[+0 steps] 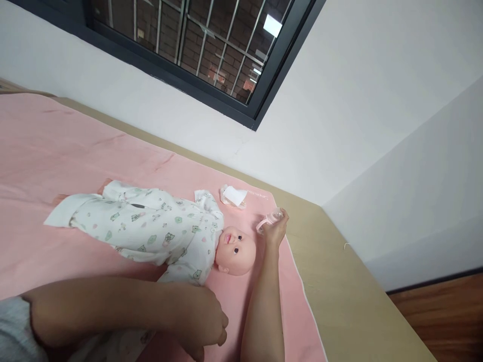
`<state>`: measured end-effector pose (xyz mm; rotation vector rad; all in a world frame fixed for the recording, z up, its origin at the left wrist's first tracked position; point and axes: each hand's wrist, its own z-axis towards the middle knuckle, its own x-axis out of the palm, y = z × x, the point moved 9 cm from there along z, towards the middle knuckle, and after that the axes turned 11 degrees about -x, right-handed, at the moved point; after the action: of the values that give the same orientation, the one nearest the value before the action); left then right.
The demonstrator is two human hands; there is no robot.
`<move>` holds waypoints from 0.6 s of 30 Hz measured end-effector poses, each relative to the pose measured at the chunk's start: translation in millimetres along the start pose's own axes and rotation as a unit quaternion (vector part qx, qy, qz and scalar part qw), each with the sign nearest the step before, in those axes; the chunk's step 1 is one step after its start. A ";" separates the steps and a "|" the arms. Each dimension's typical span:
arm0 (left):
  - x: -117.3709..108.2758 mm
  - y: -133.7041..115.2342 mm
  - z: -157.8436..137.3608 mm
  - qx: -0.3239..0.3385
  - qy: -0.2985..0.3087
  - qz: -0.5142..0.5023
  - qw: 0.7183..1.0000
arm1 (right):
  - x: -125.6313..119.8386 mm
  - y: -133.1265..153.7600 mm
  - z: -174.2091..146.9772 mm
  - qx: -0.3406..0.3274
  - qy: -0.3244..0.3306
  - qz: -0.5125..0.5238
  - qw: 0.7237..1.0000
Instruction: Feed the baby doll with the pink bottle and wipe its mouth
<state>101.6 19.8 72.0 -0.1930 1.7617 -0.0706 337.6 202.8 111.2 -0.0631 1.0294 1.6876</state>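
Observation:
A baby doll [236, 254] lies on its back in white pyjamas [162, 226] with a green and pink print, its head to the right. My right hand [277, 231], its arm stretched past the doll's head, is closed around a small clear baby bottle [274, 216] with pink parts. The fingers cover part of the bottle. Close to me, my left hand [199, 322] hangs beside the doll's near sleeve, fingers loosely bent and thumb apart from them. Nothing shows between them. My left forearm hides part of the printed cloth.
Beyond the doll's head lies a clear plastic packet [234, 196] with a white paper on it. A pink mat [75, 136] covers much of the wooden surface [324, 261]. White walls [362, 100] and a dark-framed barred window [204, 45] border it.

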 end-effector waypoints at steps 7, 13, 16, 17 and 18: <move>6.0 3.1 1.5 -0.003 -0.018 -0.001 1.000 | -1.3 3.8 -0.5 0.004 -0.007 -0.014 1.000; 8.3 1.7 3.1 0.012 -0.034 -0.020 0.999 | 0.1 -3.4 0.3 0.007 -0.008 0.005 1.000; 11.9 1.8 5.1 0.015 -0.028 -0.028 0.999 | -0.4 -4.2 1.0 0.001 -0.013 0.012 1.000; 12.4 1.8 5.5 0.016 -0.029 -0.031 0.999 | -0.2 -4.6 1.1 0.002 -0.013 0.014 1.000; 12.6 2.1 5.8 0.016 -0.032 -0.032 0.999 | -0.2 -5.2 1.0 0.003 -0.014 0.016 1.000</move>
<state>104.8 20.1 58.3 -0.2267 1.6899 -0.1371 342.3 203.4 108.8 -0.0195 1.0188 1.7088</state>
